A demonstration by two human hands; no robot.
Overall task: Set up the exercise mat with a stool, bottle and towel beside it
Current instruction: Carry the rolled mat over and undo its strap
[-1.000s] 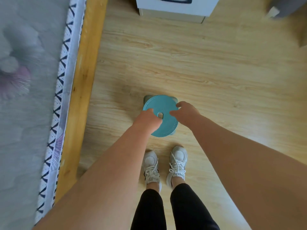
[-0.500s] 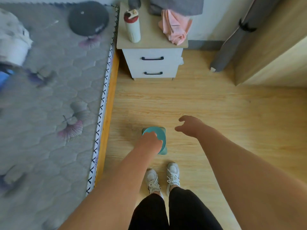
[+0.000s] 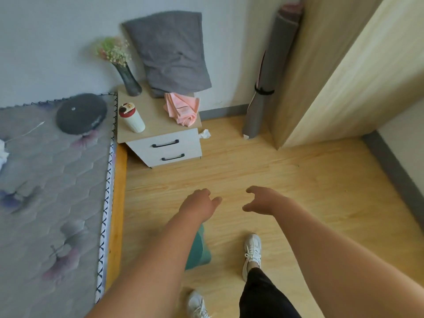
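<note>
The teal stool stands on the wooden floor beside the bed, mostly hidden under my left forearm. My left hand and my right hand hover above the floor, fingers loosely curled, holding nothing. A white bottle with a red lid and a pink towel lie on the bedside cabinet. The rolled grey exercise mat leans upright in the corner against the wardrobe, tied with a black strap.
A bed with a grey patterned mattress and wooden edge fills the left. A black round cushion, a vase of flowers and a grey pillow sit near the cabinet. The wardrobe stands at the right.
Both hands have let go of the stool and risen. The view has lifted from the floor to the cabinet and corner, and my right foot has stepped forward.
</note>
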